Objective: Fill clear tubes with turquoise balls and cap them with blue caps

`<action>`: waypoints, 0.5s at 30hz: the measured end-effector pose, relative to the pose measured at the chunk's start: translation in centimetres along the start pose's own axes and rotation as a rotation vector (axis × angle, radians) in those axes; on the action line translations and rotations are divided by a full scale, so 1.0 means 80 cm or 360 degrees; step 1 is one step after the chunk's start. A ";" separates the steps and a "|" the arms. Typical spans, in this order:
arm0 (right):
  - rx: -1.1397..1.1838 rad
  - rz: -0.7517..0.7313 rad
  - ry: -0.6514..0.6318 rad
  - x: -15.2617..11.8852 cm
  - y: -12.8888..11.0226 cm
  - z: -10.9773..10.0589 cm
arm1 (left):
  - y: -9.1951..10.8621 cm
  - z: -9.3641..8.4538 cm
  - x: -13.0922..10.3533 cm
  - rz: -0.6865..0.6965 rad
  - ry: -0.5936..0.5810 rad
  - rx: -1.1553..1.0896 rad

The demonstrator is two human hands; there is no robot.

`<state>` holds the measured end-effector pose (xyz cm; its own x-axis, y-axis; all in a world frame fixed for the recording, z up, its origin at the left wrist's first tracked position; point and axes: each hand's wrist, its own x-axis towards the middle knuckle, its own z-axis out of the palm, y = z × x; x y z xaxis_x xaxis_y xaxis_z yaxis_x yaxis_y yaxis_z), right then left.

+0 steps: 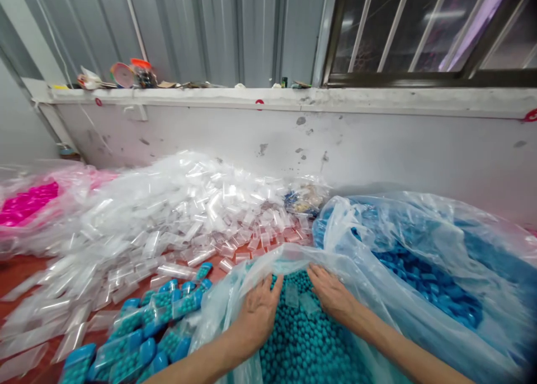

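In the head view, a translucent plastic bag (226,294) stands in front of me, filled with small round teal beads (310,345). My left hand (259,312) is at the bag's left inner side, fingers spread and pointing away from me. Opposite it, my right hand (331,290) lies against the far right inner side, fingers stretched out. Neither hand appears to grip anything. Between them, two small clear plastic pieces (291,295) rest on the beads. To the left lie several clear containers (128,356) with blue ends, filled with teal beads.
A large heap of clear plastic tubes (188,193) spreads over the red surface (62,266) at left. At right sits a big bag of blue plastic parts (432,283). Bright pink pieces (29,205) fill another bag far left. Behind runs a white wall (235,132) with a cluttered ledge.
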<state>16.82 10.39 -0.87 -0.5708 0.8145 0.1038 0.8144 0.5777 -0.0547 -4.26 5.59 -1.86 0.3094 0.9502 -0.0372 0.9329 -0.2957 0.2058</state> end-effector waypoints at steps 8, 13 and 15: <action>0.0290 -0.0085 -0.0548 0.005 -0.012 -0.051 | 0.007 -0.050 -0.010 0.0317 -0.0115 -0.0728; 0.1021 0.0051 -0.0383 0.111 -0.005 -0.100 | -0.093 -0.094 0.045 -0.0771 0.0491 -0.0931; 0.0873 0.0388 -0.0385 0.163 0.017 -0.088 | -0.147 -0.096 0.071 -0.0964 0.0428 -0.0955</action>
<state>11.20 21.41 7.37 -0.4361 0.8777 -0.1988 0.7883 0.2660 -0.5548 -14.90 15.19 3.01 -0.3289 0.9400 -0.0908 0.6452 0.2939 0.7053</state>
